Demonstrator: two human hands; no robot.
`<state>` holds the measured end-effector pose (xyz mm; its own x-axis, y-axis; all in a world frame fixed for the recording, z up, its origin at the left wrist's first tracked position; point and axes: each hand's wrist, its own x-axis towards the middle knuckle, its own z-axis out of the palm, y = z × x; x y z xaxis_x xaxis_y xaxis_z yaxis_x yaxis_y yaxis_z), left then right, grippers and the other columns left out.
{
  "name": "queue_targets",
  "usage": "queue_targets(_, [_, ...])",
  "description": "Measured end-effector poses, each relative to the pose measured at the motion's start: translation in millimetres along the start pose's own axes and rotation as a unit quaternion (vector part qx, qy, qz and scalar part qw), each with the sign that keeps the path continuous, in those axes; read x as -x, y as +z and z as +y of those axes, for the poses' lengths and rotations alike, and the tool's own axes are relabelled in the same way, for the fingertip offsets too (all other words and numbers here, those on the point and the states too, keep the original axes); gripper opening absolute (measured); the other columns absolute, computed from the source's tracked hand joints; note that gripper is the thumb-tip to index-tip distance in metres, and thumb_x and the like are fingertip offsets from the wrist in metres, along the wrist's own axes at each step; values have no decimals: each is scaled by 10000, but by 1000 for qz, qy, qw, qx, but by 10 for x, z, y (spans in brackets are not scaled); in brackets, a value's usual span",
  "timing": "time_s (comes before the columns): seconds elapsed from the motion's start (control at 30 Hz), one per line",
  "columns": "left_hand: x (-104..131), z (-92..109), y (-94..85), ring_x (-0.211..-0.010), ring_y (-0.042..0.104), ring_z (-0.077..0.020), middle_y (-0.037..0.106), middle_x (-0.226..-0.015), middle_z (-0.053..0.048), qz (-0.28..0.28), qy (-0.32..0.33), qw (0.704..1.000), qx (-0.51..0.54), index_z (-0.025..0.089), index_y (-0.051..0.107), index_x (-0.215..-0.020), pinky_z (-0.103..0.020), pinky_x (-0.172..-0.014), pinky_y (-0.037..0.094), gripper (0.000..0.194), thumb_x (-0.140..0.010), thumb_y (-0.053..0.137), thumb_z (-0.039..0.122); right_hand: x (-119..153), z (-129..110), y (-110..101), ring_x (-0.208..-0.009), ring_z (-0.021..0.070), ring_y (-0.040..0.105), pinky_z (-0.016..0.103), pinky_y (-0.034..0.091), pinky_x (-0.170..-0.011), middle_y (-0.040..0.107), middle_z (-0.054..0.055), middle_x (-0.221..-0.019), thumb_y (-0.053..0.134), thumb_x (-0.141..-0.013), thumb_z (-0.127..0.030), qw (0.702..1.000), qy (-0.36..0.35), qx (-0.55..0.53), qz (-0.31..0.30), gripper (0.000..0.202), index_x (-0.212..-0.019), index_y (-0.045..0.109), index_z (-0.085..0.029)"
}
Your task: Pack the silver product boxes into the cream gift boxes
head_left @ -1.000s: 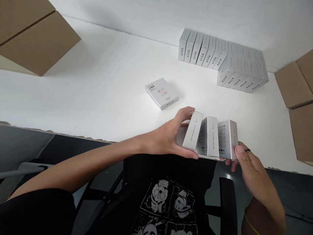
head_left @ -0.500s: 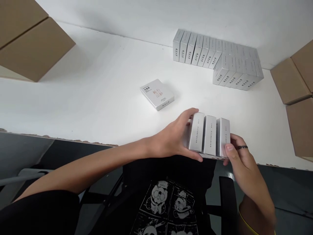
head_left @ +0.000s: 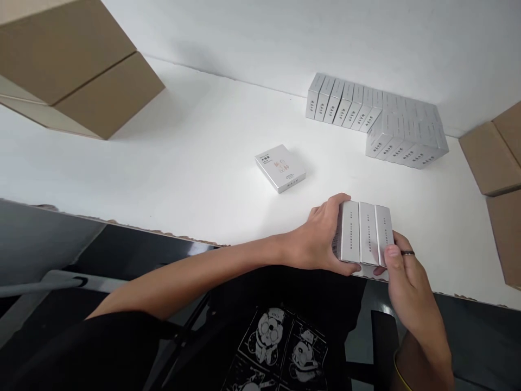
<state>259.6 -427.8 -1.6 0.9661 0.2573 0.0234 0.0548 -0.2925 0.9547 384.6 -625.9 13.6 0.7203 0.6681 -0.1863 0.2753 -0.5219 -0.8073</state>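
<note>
Three silver boxes (head_left: pixel 368 233) stand side by side, pressed together, at the table's front edge. My left hand (head_left: pixel 319 236) is wrapped round their left side, thumb along the front and fingers behind. At the right side my right hand (head_left: pixel 411 277), with a dark ring, grips the rightmost box between thumb and fingers; some of its fingertips are hidden under or behind the boxes. One more silver box (head_left: pixel 280 167) lies flat on the table, up and to the left of my hands.
Several silver boxes (head_left: pixel 407 136) stand in rows by the wall at the back right of the white table (head_left: pixel 195 163). Brown cartons (head_left: pixel 81 60) are at the upper left, with further brown cartons (head_left: pixel 504 217) at the right edge.
The gaps between the three held boxes have closed as my hands came closer together. The camera view has shifted, so the table and its objects appear displaced.
</note>
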Motion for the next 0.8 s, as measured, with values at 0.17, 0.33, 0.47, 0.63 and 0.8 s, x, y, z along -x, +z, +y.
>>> queue_targets(0.17, [200, -13, -133, -1619, 132, -582, 157, -1724, -272, 11, -8, 1000, -7, 249, 41, -1632, -824, -1255, 314, 1521, -524, 1000, 654, -57, 191, -8, -1120, 317, 695, 442, 581, -834, 695, 129, -1368, 314, -960, -958, 999, 6, -28, 46, 886, -1425, 612, -266])
queue_targets(0.33, [387, -84, -613, -1557, 362, -455, 382, -1628, -254, 268, -40, 952, -144, 193, 305, -1462, -696, -1297, 339, 939, -799, 809, 625, -65, 359, 1, -1023, 268, 666, 431, 536, -812, 687, 128, -1332, 302, -963, -962, 992, -14, -84, 98, 870, -1327, 614, -236])
queue_targets(0.47, [332, -144, -991, -1519, 360, -498, 400, -1588, -294, 299, -151, 886, -320, 114, 312, -1452, -694, -1256, 343, 1081, -648, 905, 526, -15, 334, 64, -990, 237, 644, 414, 513, -830, 681, 118, -1304, 346, -1015, -892, 987, -26, -117, 105, 768, -1299, 602, -226])
queue_targets(0.63, [206, -38, -1300, -1564, 332, -502, 284, -1719, -308, 94, -196, 912, -348, 128, 256, -1597, -695, -1275, 294, 1231, -640, 916, 535, 72, 216, 145, -1029, 242, 629, 431, 505, -906, 649, 104, -1359, 454, -1008, -858, 987, 16, -112, 112, 713, -1334, 607, -243])
queue_targets(0.8, [18, 146, -1588, -1691, -81, -485, 14, -1856, -141, -137, -167, 866, -452, 254, 274, -1694, -768, -1302, 43, 1088, -741, 799, 231, 126, 113, 174, -1003, 240, 628, 434, 506, -915, 664, 85, -1314, 468, -984, -875, 987, 29, -104, 116, 719, -1309, 621, -252])
